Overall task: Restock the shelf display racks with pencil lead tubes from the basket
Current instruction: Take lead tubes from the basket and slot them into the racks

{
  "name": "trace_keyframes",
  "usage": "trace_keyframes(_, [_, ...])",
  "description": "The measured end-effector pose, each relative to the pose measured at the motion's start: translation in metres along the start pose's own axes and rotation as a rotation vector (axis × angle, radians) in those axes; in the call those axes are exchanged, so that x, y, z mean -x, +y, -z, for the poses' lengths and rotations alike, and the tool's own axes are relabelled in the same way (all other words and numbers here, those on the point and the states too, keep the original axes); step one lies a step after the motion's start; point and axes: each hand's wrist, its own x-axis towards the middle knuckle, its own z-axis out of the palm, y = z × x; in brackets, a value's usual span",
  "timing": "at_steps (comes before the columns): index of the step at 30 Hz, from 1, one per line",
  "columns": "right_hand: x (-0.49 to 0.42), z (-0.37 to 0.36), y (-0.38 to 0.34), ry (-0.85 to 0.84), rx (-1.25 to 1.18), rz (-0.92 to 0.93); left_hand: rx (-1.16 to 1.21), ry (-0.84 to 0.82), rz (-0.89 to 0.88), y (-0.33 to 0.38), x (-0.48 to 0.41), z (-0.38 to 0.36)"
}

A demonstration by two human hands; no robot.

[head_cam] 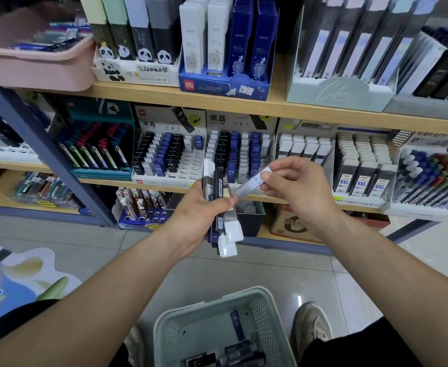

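My left hand [204,207] grips a bundle of slim dark, blue and white-capped plastic pencil lead tubes [226,226], held upright in front of the white slotted display rack [233,120] at the front edge of the middle wooden shelf [151,187]. My right hand [297,186] pinches one grey translucent tube marked 0.7 [249,185] between thumb and fingertips, its lower end meeting the bundle. Below, on the tiled floor [191,266], the pale green perforated plastic basket [261,313] holds a few more dark and blue tubes [237,327] toward its near side.
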Motion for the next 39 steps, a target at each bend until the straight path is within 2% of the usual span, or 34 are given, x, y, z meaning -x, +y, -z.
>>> trace_keyframes(5, [-0.003,-0.009,0.006,-0.023,0.072,0.029,-0.115,0.006,0.008,-0.006,0.0,0.013])
trace_keyframes(9, [-0.026,-0.029,0.008,-0.033,0.298,0.127,-0.137,0.077,0.012,0.002,0.002,0.041])
trace_keyframes(16, [-0.105,-0.108,0.008,-0.065,0.574,0.347,-0.054,0.215,-0.013,0.025,0.016,0.1])
trace_keyframes(23, [-0.17,-0.156,0.031,-0.098,0.891,0.35,0.029,0.274,-0.021,0.026,0.021,0.136])
trace_keyframes(39, [-0.187,-0.163,0.04,-0.092,0.989,0.298,0.05,0.263,-0.021,0.024,0.029,0.15])
